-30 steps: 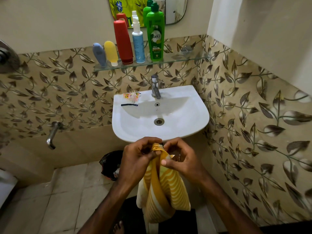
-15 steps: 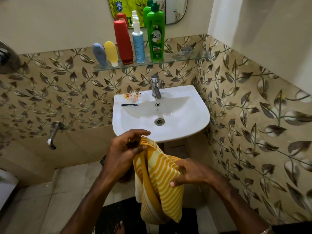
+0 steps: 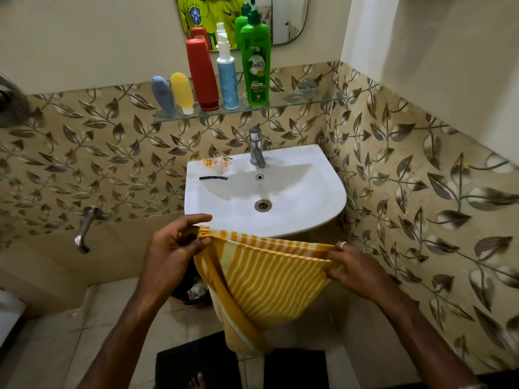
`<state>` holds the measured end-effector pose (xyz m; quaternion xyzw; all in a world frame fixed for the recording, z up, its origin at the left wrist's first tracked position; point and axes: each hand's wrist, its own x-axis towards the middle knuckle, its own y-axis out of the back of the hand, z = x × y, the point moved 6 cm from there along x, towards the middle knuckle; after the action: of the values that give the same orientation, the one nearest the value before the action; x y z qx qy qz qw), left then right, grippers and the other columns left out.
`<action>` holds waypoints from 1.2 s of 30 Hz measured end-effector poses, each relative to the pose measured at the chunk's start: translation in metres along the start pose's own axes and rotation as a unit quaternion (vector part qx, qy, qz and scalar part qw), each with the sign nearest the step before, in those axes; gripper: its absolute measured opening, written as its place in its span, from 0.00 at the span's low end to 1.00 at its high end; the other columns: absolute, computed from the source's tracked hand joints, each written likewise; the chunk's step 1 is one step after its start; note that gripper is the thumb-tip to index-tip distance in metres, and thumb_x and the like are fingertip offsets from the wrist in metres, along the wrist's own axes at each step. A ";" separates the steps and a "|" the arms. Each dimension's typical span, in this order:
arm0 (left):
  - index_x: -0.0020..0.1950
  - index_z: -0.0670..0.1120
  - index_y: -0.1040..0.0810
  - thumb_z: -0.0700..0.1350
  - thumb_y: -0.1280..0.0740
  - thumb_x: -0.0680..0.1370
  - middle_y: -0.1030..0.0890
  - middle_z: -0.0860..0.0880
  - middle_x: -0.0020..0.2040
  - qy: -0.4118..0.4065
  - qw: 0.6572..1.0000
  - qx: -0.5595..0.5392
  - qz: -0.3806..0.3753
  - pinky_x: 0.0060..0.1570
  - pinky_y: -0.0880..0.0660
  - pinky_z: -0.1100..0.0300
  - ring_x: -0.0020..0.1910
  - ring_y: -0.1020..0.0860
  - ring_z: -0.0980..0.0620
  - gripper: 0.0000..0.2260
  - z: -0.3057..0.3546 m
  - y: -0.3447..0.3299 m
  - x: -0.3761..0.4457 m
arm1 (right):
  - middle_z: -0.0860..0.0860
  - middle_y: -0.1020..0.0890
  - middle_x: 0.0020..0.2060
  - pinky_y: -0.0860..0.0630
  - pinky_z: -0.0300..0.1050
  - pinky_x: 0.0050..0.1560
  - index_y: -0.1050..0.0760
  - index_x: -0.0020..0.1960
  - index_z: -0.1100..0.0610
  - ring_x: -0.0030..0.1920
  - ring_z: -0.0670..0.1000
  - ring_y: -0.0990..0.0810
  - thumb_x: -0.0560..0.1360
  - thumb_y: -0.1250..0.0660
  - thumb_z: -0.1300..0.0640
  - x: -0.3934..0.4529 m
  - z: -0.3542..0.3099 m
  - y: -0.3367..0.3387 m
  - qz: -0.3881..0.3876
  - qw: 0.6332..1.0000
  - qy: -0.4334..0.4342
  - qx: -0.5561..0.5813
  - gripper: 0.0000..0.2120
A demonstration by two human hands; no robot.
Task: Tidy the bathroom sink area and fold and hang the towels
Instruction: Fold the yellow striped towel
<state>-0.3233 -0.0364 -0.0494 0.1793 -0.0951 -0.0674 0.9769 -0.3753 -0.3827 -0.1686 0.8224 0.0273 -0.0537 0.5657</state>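
Both hands hold the towel (image 3: 261, 279) in the air in front of the sink (image 3: 309, 209), just below its front rim. Left hand (image 3: 174, 248) has fingers (image 3: 200, 242) pinched together on the left top corner, cloth bunched there. Right hand (image 3: 356, 270) has fingers clamped on the right top corner, thumb over the edge. Top edge runs stretched between the two hands, long axis roughly left to right, slightly lower on the right side. Rest of the towel hangs down from that edge toward the floor (image 3: 92, 313), narrowing to a point, so it looks already doubled or twisted, not flat. Towel is yellow-orange with pale stripes, soft, limp. Both hands equally on it, neither nearer. Next fold likely means bringing the two corners together or flattening the hanging part first. Small packets (image 3: 217, 164) and a dark strip (image 3: 213, 178) sit on the sink's back-left ledge, untidied. Bottles stand upright on the glass shelf (image 3: 303, 102).
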 end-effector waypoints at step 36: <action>0.52 0.46 0.18 0.35 0.34 0.79 0.15 0.50 0.48 0.063 0.996 -0.066 0.027 0.48 0.24 0.62 0.48 0.18 0.60 0.08 -0.024 0.019 0.021 | 0.53 0.13 0.43 0.25 0.62 0.54 0.22 0.64 0.48 0.45 0.58 0.15 0.64 0.19 0.61 -0.020 -0.051 0.123 0.303 0.922 0.154 -0.184 0.30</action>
<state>-0.2963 -0.0142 -0.0616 0.1162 -0.0337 -0.0358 0.9920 -0.3796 -0.3793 -0.0339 0.6709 -0.1269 0.2535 0.6852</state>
